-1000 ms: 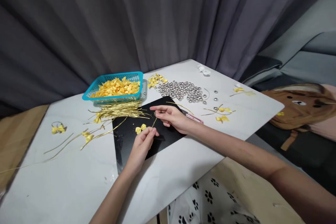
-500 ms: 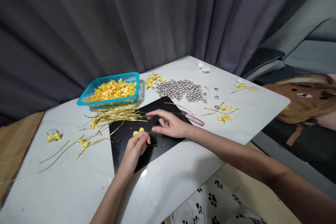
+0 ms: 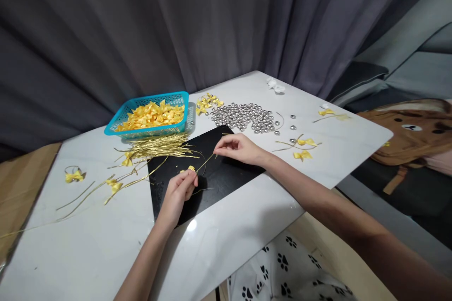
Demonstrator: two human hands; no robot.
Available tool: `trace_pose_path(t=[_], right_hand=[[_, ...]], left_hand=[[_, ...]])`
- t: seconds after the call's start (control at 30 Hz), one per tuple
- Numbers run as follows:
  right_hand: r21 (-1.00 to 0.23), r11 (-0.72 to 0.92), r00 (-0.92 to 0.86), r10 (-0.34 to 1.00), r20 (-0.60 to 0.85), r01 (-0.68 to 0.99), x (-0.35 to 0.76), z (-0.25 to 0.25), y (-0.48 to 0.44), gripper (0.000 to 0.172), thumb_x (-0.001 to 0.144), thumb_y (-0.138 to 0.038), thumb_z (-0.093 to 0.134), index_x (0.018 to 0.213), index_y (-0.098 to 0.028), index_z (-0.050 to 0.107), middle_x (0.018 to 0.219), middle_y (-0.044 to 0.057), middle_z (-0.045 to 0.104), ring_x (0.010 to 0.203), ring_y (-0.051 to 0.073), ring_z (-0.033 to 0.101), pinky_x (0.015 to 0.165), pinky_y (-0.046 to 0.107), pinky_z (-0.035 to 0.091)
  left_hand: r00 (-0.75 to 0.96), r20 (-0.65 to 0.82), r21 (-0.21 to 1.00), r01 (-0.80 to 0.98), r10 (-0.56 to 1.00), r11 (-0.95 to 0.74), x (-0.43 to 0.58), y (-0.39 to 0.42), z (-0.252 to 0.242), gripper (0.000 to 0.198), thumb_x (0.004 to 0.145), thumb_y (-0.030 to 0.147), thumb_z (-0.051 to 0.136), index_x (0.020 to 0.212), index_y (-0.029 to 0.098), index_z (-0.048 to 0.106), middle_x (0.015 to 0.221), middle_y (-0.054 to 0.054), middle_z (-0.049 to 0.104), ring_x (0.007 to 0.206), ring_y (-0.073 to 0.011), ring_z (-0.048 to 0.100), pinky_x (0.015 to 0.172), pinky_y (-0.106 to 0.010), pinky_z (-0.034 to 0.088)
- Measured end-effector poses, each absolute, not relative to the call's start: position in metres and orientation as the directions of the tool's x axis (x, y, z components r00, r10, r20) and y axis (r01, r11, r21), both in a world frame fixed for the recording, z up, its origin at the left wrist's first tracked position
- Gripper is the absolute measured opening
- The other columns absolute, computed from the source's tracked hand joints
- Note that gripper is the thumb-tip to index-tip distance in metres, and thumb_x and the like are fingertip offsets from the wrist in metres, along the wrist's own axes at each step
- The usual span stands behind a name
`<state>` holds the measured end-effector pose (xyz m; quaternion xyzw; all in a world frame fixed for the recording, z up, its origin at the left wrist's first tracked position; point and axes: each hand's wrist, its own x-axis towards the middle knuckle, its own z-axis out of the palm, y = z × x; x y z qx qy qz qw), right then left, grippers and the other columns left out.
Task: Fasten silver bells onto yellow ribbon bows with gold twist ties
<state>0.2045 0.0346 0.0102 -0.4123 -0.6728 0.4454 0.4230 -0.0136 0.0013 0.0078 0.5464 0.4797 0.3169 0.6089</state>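
My left hand (image 3: 181, 188) is closed over the black mat (image 3: 222, 183), pinching a yellow ribbon bow (image 3: 191, 168) that is mostly hidden by the fingers. A thin gold cord (image 3: 205, 163) runs taut from there up to my right hand (image 3: 238, 147), whose thumb and fingertips are pinched on its far end. A thin curved strand shows behind the cord, and another short strand (image 3: 205, 189) lies on the mat below. Just beyond my left hand lies a bundle of gold cord lengths (image 3: 158, 146).
A turquoise basket (image 3: 112, 128) of yellow bows stands at the back left. Silver beads (image 3: 243, 116) are heaped behind the mat. Loose bows with cords lie at left and right, one bow (image 3: 302, 155) near my right forearm. A brown bag (image 3: 406, 136) sits beyond the table's right edge.
My right hand has closed on the cord and pulled it up and to the right, away from my left hand. It now covers the pink-handled tool. My left hand still grips the bow.
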Motion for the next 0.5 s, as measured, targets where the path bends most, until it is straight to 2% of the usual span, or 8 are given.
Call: trace_pose_path(t=[0.1, 0.17, 0.2, 0.27, 0.33, 0.37, 0.43, 0.5], right_hand=[[-0.939, 0.282, -0.263, 0.938, 0.226, 0.198, 0.204, 0.01, 0.033, 0.023, 0.075, -0.034, 0.064, 0.075, -0.011, 0.064, 0.059, -0.002, 0.051, 0.052, 0.006, 0.038, 0.048, 0.021, 0.028], [-0.931, 0.297, -0.289, 0.929, 0.231, 0.211, 0.201, 0.011, 0.03, 0.022, 0.075, -0.033, 0.063, 0.073, -0.011, 0.063, 0.057, -0.003, 0.047, 0.05, 0.006, 0.035, 0.046, 0.02, 0.027], [-0.926, 0.308, -0.314, 0.92, 0.233, 0.216, 0.199, 0.011, 0.029, 0.021, 0.076, -0.032, 0.063, 0.073, -0.011, 0.062, 0.057, -0.003, 0.046, 0.05, 0.006, 0.034, 0.046, 0.02, 0.027], [-0.913, 0.342, -0.365, 0.897, 0.248, 0.222, 0.195, 0.012, 0.026, 0.019, 0.077, -0.03, 0.061, 0.073, -0.012, 0.062, 0.058, -0.004, 0.045, 0.051, 0.006, 0.034, 0.046, 0.02, 0.028], [-0.896, 0.384, -0.411, 0.871, 0.27, 0.223, 0.191, 0.011, 0.023, 0.017, 0.078, -0.028, 0.059, 0.074, -0.012, 0.062, 0.061, -0.003, 0.047, 0.052, 0.006, 0.036, 0.047, 0.02, 0.029], [-0.887, 0.403, -0.422, 0.861, 0.284, 0.224, 0.189, 0.011, 0.021, 0.016, 0.079, -0.027, 0.059, 0.074, -0.012, 0.062, 0.062, -0.002, 0.048, 0.052, 0.006, 0.036, 0.047, 0.02, 0.03], [-0.879, 0.421, -0.423, 0.854, 0.301, 0.224, 0.185, 0.009, 0.02, 0.016, 0.079, -0.026, 0.058, 0.075, -0.011, 0.063, 0.063, -0.002, 0.049, 0.052, 0.006, 0.037, 0.048, 0.02, 0.03], [-0.88, 0.421, -0.409, 0.859, 0.309, 0.219, 0.183, 0.008, 0.018, 0.018, 0.079, -0.027, 0.059, 0.075, -0.011, 0.063, 0.062, -0.002, 0.048, 0.052, 0.006, 0.036, 0.048, 0.02, 0.03]], left_hand=[[0.374, -0.219, 0.952, 0.283, 0.901, 0.114, -0.013, 0.001, 0.005, 0.032, 0.08, 0.044, 0.05, 0.064, 0.017, 0.053, 0.051, 0.005, 0.032, 0.045, -0.0087, 0.029, 0.044, -0.022, 0.021], [0.359, -0.127, 0.931, 0.366, 0.925, -0.014, -0.012, -0.002, 0.004, 0.027, 0.083, 0.042, 0.047, 0.085, 0.018, 0.06, 0.07, 0.0, 0.051, 0.062, -0.0128, 0.046, 0.057, -0.023, 0.035], [0.342, -0.071, 0.915, 0.397, 0.937, -0.076, -0.011, -0.004, 0.004, 0.028, 0.084, 0.041, 0.047, 0.099, 0.02, 0.059, 0.083, -0.002, 0.056, 0.074, -0.0153, 0.051, 0.067, -0.026, 0.039], [0.314, 0.018, 0.895, 0.418, 0.949, -0.155, -0.009, -0.007, 0.004, 0.036, 0.085, 0.04, 0.046, 0.116, 0.023, 0.052, 0.104, -0.005, 0.057, 0.095, -0.0192, 0.052, 0.083, -0.03, 0.039], [0.329, 0.036, 0.922, 0.354, 0.944, -0.159, -0.006, -0.009, 0.006, 0.04, 0.085, 0.042, 0.046, 0.118, 0.021, 0.051, 0.109, -0.008, 0.057, 0.101, -0.0204, 0.052, 0.087, -0.031, 0.039], [0.351, 0.011, 0.947, 0.297, 0.936, -0.122, -0.004, -0.01, 0.006, 0.041, 0.085, 0.044, 0.045, 0.117, 0.02, 0.052, 0.105, -0.008, 0.059, 0.096, -0.0198, 0.054, 0.083, -0.03, 0.041], [0.388, -0.081, 0.983, 0.185, 0.918, 0.008, -0.001, -0.01, 0.007, 0.044, 0.083, 0.048, 0.047, 0.114, 0.017, 0.054, 0.088, -0.006, 0.062, 0.073, -0.0156, 0.056, 0.065, -0.026, 0.044], [0.375, -0.167, 0.984, 0.116, 0.912, 0.133, 0.001, -0.01, 0.007, 0.048, 0.078, 0.05, 0.055, 0.111, 0.016, 0.057, 0.071, -0.001, 0.057, 0.051, -0.009, 0.045, 0.046, -0.02, 0.034]])
